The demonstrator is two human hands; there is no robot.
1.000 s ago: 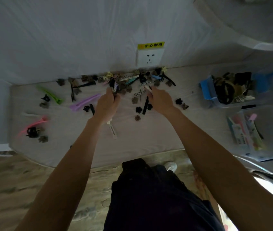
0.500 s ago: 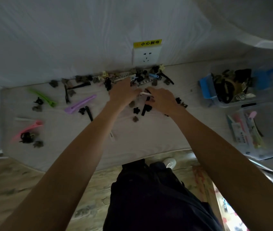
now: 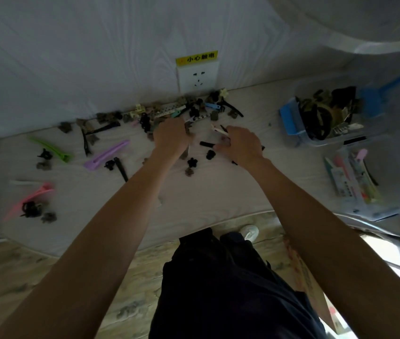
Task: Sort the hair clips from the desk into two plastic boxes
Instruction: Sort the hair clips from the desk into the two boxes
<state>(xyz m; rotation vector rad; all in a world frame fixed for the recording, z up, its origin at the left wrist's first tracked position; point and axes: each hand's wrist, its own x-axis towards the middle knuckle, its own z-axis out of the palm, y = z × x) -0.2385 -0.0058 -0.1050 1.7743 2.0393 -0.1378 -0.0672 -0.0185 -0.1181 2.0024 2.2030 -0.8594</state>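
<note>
While hands (image 3: 172, 137) curl (contents unclear), clips (image 3: 195, 165) beneath

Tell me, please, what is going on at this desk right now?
A person is sorting hair clips. Both hands, the left hand and the right hand, are down in the pile of clips by the wall socket; the right pinches a pale clip. Many clips lie scattered on the desk, and two boxes at right already hold some.

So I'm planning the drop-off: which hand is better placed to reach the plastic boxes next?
The right hand, probably. Both plastic boxes sit on the desk's right side, nearer that hand, and its fingers already curl around a pale clip. The left hand is farther away.
</note>
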